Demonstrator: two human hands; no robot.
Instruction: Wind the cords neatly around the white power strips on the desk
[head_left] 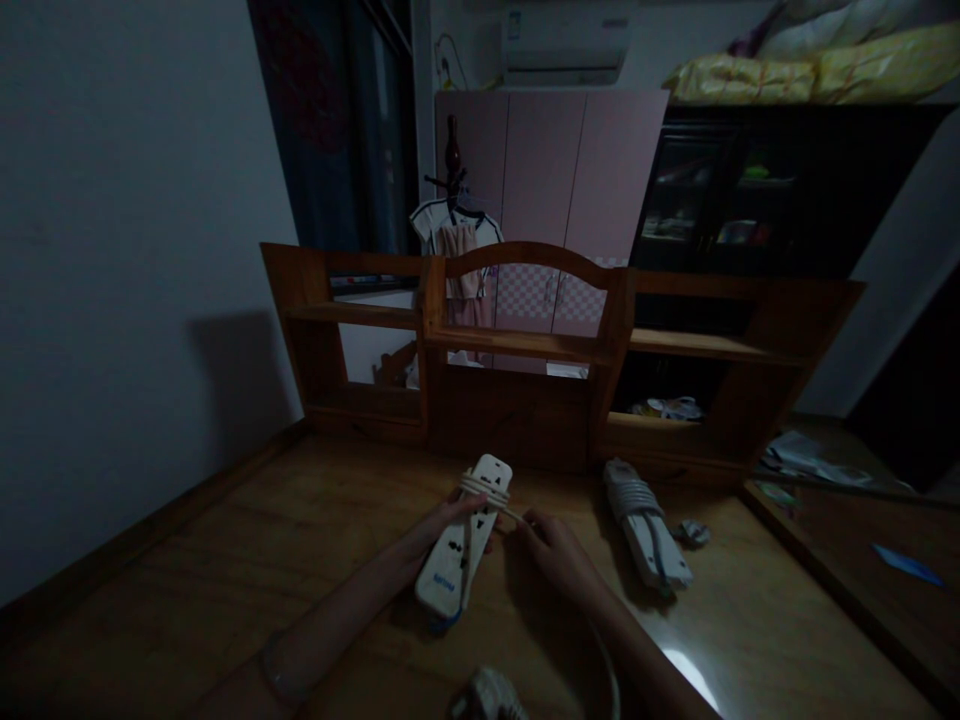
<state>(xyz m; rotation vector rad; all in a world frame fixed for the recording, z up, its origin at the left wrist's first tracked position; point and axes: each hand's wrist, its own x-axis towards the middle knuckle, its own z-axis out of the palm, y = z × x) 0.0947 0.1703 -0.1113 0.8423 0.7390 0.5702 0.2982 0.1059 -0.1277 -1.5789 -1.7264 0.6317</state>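
Observation:
My left hand [439,528] grips a white power strip [461,545] from its left side, holding it a little above the wooden desk [225,590]. A white cord [487,490] is wound around the strip's far end. My right hand [551,548] pinches that cord just right of the strip, fingers closed on it. The cord trails back toward me to its white plug [487,695] at the bottom edge. A second power strip [646,525] with its cord wrapped around it lies on the desk to the right.
A wooden shelf unit [525,345] stands along the desk's far edge. A small crumpled scrap [694,532] lies beside the second strip. Papers [806,455] lie at the right. Behind are a pink wardrobe [570,170], a dark cabinet [750,190] and hanging clothes [459,250].

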